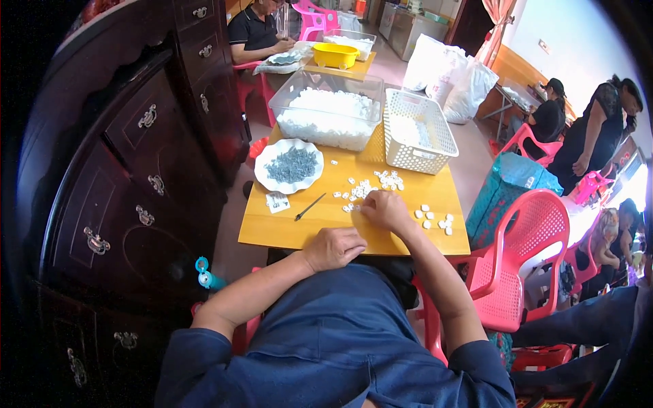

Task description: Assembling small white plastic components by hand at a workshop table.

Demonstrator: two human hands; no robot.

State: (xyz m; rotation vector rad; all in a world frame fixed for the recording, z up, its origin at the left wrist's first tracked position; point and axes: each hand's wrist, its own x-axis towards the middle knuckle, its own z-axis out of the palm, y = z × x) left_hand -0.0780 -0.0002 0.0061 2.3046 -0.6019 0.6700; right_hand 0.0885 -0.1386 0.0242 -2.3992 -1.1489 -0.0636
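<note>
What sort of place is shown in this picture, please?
It looks like a home room used as a small workshop: dark wooden drawers, a table strewn with small white pieces, and a seated person at another table.

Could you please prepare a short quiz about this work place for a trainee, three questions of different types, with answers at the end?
1. True or false: the right hand is nearer than the left hand to the loose white pieces.
2. Fill in: the small parts on the wavy-edged plate are ____ in colour.
3. Which container stands just right of the nearest clear bin?

Key: 1. True. 2. Grey. 3. The pale perforated basket.
</note>
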